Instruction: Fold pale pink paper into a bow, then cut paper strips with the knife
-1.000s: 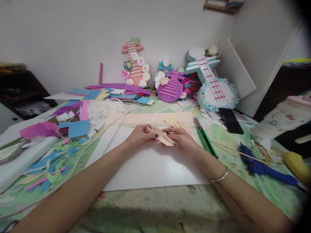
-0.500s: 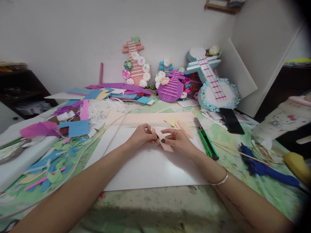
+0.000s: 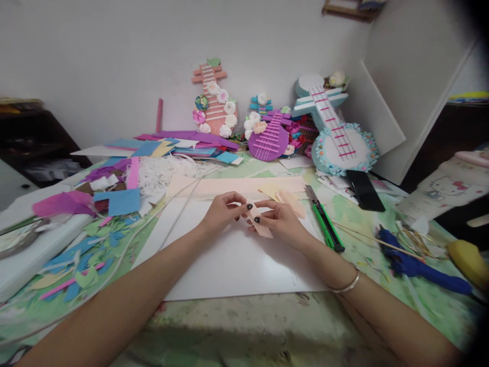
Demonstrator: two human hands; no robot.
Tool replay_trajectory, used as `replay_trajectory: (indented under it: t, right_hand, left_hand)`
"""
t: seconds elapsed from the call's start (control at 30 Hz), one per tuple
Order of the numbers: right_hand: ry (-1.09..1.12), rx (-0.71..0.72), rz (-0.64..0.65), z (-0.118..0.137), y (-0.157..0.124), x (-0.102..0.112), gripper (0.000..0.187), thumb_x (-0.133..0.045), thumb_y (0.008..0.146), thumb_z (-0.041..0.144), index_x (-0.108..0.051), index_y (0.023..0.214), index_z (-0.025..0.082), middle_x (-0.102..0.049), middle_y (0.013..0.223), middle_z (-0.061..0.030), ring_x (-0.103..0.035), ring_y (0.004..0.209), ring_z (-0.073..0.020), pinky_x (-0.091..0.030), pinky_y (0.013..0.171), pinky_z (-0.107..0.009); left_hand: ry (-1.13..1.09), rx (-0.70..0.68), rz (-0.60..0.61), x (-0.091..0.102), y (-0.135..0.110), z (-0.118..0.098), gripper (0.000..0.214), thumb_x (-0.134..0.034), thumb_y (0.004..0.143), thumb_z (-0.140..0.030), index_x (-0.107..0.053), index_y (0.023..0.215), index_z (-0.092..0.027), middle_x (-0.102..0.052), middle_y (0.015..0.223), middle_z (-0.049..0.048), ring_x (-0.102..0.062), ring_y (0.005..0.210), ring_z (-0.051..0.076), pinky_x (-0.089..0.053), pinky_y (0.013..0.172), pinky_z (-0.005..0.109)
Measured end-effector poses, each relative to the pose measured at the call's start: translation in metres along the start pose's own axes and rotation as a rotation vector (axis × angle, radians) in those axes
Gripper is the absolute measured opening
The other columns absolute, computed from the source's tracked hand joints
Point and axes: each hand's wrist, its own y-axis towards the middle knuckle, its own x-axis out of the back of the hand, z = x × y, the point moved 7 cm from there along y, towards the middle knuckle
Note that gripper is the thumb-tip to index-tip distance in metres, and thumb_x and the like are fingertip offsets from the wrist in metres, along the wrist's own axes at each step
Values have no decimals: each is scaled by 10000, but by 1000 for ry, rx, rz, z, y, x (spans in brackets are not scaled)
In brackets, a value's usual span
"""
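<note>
Between my two hands, above a white board (image 3: 229, 270), is a short peach paper strip (image 3: 264, 230), slanting down to the right. My left hand (image 3: 223, 211) pinches its upper end between thumb and fingers. Thumb and fingers of my right hand (image 3: 280, 221) grip the strip lower down, with the loose end hanging below. Behind the hands, a long peach sheet (image 3: 229, 186) lies across the board's far edge. Cut peach paper pieces (image 3: 291, 203) rest just beyond my right hand. A green utility knife (image 3: 324, 221) lies right of them, blade pointing away.
Paper scraps (image 3: 84, 265) and a heap of white string (image 3: 160, 176) cover the left side. Along the wall stand decorated lute models (image 3: 269, 137). On the right are a phone (image 3: 364, 191), a blue glue gun (image 3: 416, 270) and a patterned tumbler (image 3: 445, 186).
My left thumb has shifted onto the front of the strip, near its upper end. The right hand has kept its grip and barely moved.
</note>
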Motion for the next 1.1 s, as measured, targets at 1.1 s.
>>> replay_trajectory:
  t: [1.1]
  right_hand:
    - [-214, 41, 20, 0, 1, 3, 400, -631, 786, 511, -640, 851, 117, -709, 774, -79, -583, 430, -70, -435, 395, -171]
  left_hand:
    - [32, -122, -70, 3, -4, -14, 413, -758, 668, -289, -631, 1012, -99, -653, 697, 25, -628, 614, 139, -487, 580, 254]
